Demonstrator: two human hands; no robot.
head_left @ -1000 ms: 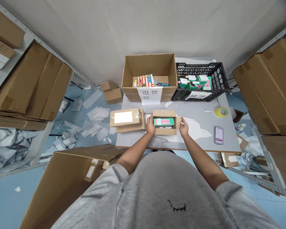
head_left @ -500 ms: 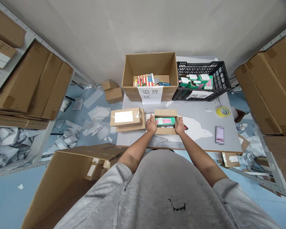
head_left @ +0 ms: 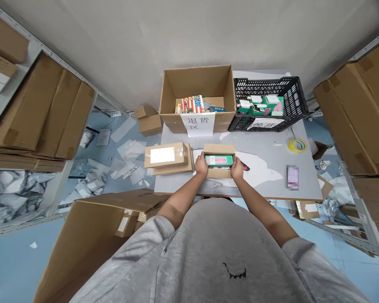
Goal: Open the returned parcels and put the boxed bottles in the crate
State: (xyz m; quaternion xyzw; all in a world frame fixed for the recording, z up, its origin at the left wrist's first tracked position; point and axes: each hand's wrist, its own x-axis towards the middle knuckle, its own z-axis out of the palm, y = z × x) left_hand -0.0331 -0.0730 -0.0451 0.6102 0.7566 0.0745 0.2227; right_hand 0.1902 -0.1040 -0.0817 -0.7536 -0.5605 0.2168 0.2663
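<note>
In front of me on the table is a small open cardboard box (head_left: 219,148), its front and back flaps folded outward. Inside it lies a green box with a pink panel (head_left: 220,160). My left hand (head_left: 201,165) grips the cardboard box at its left end, fingers closed against the side. At the right end my right hand (head_left: 237,168) holds it the same way. A small red and black object (head_left: 245,166), its kind unclear, lies just right of my right hand. White torn paper (head_left: 262,168) is spread under and beside the box.
Two stacked cartons (head_left: 167,155) stand to the left. Behind are a large carton (head_left: 173,123) with books and a black crate (head_left: 292,101) with green boxes. Yellow tape (head_left: 297,145) and a blurred-out item (head_left: 292,177) lie right. A big open carton (head_left: 82,235) stands on the floor, left.
My fingers, spread along the ends of the cardboard box before, are now wrapped closer around its sides. The box stays in nearly the same place; the view has shifted slightly.
</note>
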